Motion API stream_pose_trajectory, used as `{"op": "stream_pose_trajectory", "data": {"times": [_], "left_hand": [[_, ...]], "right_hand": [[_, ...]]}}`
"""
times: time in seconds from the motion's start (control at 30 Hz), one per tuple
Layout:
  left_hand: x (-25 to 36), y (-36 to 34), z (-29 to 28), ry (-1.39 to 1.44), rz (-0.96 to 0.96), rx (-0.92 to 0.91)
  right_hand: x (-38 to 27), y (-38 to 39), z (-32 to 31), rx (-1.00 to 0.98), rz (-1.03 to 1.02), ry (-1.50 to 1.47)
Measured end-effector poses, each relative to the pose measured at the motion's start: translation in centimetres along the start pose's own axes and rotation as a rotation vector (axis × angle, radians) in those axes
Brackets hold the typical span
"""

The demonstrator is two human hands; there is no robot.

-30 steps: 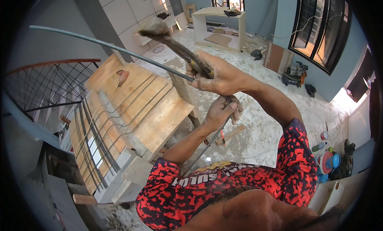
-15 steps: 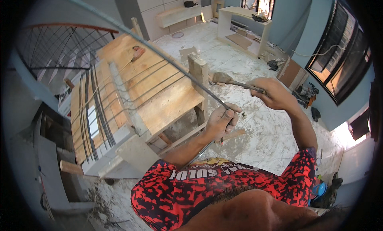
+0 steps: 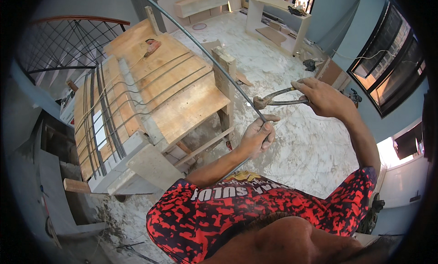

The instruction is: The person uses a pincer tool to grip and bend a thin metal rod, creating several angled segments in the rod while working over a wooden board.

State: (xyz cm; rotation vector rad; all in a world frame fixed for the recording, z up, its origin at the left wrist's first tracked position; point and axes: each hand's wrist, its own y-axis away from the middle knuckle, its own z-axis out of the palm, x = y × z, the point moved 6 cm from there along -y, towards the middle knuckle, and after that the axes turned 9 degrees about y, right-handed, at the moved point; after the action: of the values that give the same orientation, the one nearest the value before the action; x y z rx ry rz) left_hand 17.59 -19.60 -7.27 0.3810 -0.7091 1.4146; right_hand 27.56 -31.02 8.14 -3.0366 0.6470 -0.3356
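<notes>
My left hand [image 3: 259, 138] is closed around a long steel rod [image 3: 207, 54], which slants from the upper left down past my forearm. In my right hand [image 3: 326, 95] is a pair of pincers [image 3: 279, 100], its two handles spread apart. The pincers' head lies right by the rod, a little above my left hand; whether the jaws touch it I cannot tell. Left of the rod stands a plywood formwork platform [image 3: 191, 113], with several thin steel bars [image 3: 102, 116] laid crosswise over it.
An orange power tool [image 3: 152, 47] lies on the plywood. A wooden post [image 3: 224, 65] rises at the platform's right edge. Farther back stands a pale open cabinet [image 3: 278, 24] on the dusty tiled floor [image 3: 305, 145]. A dark-framed window [image 3: 388, 59] is at right, a stair railing [image 3: 68, 45] at left.
My right hand has opened the pincers' handles, and their head has come down to the rod. My left hand keeps its hold on the rod. The view has shifted slightly.
</notes>
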Motion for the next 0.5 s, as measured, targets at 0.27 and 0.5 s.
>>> {"op": "stream_pose_trajectory", "data": {"times": [0.27, 0.5], "left_hand": [[-0.3, 0.0, -0.2, -0.017, -0.031, -0.038], [-0.7, -0.1, -0.5, -0.013, -0.003, -0.053]], "right_hand": [[-1.0, -1.4, -2.1, -0.053, -0.088, 0.125], [-0.5, -2.2, -2.2, 0.019, -0.158, 0.24]]}}
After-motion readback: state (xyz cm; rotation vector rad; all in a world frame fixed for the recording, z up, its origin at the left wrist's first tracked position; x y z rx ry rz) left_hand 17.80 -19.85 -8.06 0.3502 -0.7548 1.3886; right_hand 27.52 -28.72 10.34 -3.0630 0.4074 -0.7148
